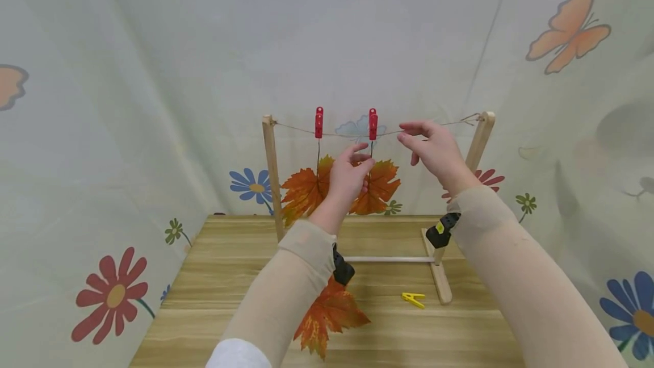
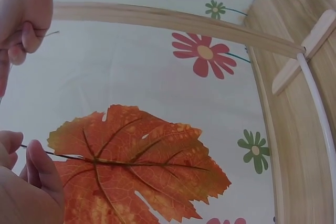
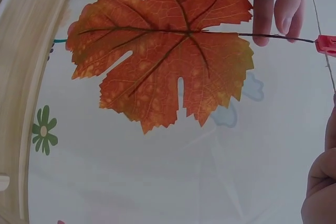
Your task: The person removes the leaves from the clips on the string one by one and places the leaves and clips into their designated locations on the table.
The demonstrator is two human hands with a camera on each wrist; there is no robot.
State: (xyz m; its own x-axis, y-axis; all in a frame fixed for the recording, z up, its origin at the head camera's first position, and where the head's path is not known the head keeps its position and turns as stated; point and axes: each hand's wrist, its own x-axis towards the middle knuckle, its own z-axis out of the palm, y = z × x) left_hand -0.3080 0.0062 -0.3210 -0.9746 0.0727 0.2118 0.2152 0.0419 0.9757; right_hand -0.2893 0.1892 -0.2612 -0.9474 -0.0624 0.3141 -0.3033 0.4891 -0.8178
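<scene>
Two red clips (image 1: 319,122) (image 1: 373,124) are on a string (image 1: 293,128), each with an orange leaf (image 1: 305,189) (image 1: 383,183) hanging by its dark stem. My left hand (image 1: 349,175) is just below the right clip, beside that leaf's stem, fingers loosely bent; whether they touch the stem I cannot tell. In the right wrist view its fingers (image 3: 264,11) lie by the stem, near the clip (image 3: 326,44). Right of this clip, my right hand (image 1: 434,149) holds the string between thumb and index finger. The left wrist view shows the leaf (image 2: 136,156) up close.
The string is tied between two wooden posts (image 1: 273,169) (image 1: 478,143), joined low down by a white rod (image 1: 388,259). On the wooden table (image 1: 230,277) lie another orange leaf (image 1: 332,311), partly behind my left forearm, and a yellow clip (image 1: 413,300). A patterned curtain hangs behind.
</scene>
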